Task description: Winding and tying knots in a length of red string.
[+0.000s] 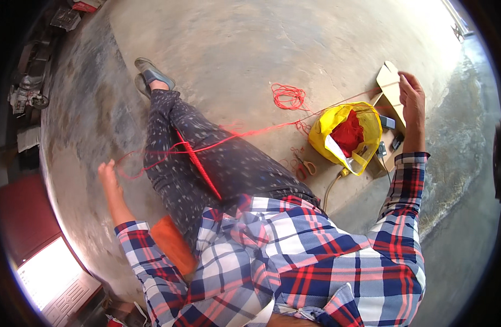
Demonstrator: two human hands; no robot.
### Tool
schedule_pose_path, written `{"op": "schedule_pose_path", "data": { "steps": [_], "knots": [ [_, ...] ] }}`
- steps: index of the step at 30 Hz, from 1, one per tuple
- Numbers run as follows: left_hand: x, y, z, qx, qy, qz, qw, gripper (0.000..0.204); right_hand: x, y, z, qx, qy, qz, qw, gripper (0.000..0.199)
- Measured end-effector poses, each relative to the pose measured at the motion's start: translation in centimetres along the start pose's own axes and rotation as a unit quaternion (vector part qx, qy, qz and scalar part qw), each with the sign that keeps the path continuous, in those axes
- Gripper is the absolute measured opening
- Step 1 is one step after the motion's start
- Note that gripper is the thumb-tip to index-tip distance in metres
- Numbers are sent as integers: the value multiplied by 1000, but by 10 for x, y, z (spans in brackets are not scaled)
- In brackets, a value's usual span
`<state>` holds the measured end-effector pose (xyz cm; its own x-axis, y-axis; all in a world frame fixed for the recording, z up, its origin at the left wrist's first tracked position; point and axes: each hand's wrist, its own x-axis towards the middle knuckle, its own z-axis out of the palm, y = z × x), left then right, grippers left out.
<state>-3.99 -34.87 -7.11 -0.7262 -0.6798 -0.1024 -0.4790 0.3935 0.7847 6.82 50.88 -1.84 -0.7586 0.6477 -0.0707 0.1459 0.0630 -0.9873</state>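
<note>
Over a concrete floor (223, 49), the left fingers (103, 167) look slightly bent beside a loop of red cord (256, 132), the right fingers (409, 78) partly curled by its far-right stretch; I cannot tell whether either grips it. The cord crosses the legs (242, 166) and a braided red length (200, 167), passing the yellow bag (322, 129) at right; even tension, clear of the scissors (310, 167), would probably prevent snags.

Passage over grey concrete floor (217, 32) ahead; thin red cord (261, 131) spans dark speckled trousers (239, 163); open-topped yellow bag (320, 135) blocks right.
</note>
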Motion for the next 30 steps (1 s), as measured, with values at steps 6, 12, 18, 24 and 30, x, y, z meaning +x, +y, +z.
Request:
{"op": "schedule_pose_path", "data": {
  "steps": [6, 12, 18, 24, 30],
  "knots": [
    [-157, 177, 110, 126, -119, 474, 863, 43, -39, -86, 57, 94, -205, -81, 971, 18],
    [-284, 238, 203, -51, -391, 533, 749, 51, -68, -149, 116, 88, -303, -203, 927, 19],
    [-323, 234, 251, -89, -756, 275, 587, 33, -53, -169, 119, 110, -299, -237, 918, 21],
    [-305, 243, 245, -201, -633, 240, 708, 24, -56, -165, 111, 36, -306, -240, 921, 18],
    [-334, 281, 235, -174, -794, 140, 566, 15, -74, -158, 147, -2, -312, -250, 917, 18]
  ]
}}
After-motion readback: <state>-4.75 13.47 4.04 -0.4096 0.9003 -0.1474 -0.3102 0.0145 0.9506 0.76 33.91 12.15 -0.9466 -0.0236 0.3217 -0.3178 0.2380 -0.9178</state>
